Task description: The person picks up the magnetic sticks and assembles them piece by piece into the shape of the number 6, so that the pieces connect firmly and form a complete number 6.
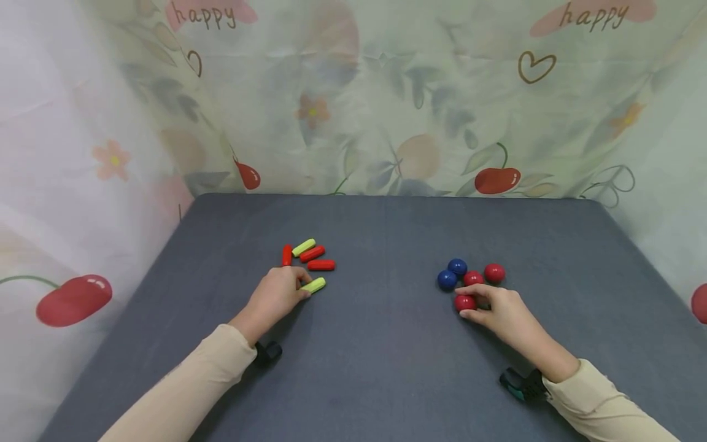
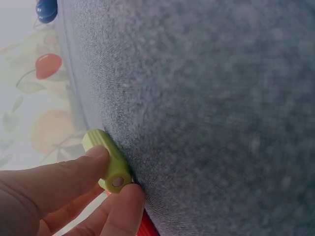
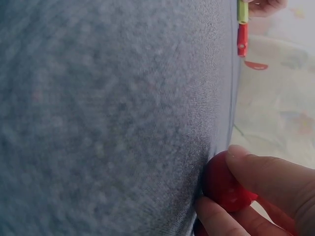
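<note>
My left hand [image 1: 278,290] pinches a short yellow-green ribbed cylinder [image 2: 114,162] between thumb and fingers, close over the table. Just beyond it lie a second yellow-green cylinder [image 1: 304,247] and three red cylinders [image 1: 321,265], one partly covered by the hand. On the right side, my right hand [image 1: 499,310] holds a glossy red ball [image 3: 224,182] with its thumb and fingertips, low at the cloth. Behind that ball sit another red ball [image 1: 473,279], two blue balls [image 1: 447,280] side by side, and a third red ball [image 1: 494,273] a little apart.
Dark grey cloth covers the table [image 1: 381,344], and the two groups lie well apart on it. A printed curtain [image 1: 381,98] hangs behind the far edge and along both sides. Each wrist wears a black camera [image 1: 525,385].
</note>
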A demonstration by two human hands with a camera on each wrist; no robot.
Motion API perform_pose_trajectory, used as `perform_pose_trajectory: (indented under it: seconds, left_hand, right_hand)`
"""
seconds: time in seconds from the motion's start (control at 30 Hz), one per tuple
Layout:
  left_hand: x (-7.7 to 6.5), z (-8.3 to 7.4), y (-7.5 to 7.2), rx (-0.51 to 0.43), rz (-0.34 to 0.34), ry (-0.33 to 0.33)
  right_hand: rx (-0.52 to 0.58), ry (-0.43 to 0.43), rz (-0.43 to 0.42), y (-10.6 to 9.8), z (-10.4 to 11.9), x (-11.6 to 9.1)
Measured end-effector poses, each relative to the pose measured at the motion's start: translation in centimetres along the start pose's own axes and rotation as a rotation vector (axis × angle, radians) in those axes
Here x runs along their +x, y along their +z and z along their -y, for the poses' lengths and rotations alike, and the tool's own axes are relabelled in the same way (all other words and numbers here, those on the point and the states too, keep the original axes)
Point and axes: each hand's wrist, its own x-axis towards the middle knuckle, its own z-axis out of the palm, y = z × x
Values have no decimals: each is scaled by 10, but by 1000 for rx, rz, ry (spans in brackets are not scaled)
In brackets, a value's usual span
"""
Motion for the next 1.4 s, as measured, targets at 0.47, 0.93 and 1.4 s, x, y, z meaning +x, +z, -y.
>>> perform_pose_trajectory:
  seconds: [0.47, 0.93, 1.4]
  left_hand:
    - [1, 1, -2, -17, 19, -14]
    - [9, -38, 3, -185, -11, 155]
    - [37, -72, 33, -108, 163, 219]
  right_hand:
    - [6, 11, 8, 0, 2, 0]
    - [12, 24, 21, 0, 1, 1]
    - [14, 12, 25, 0, 2, 1]
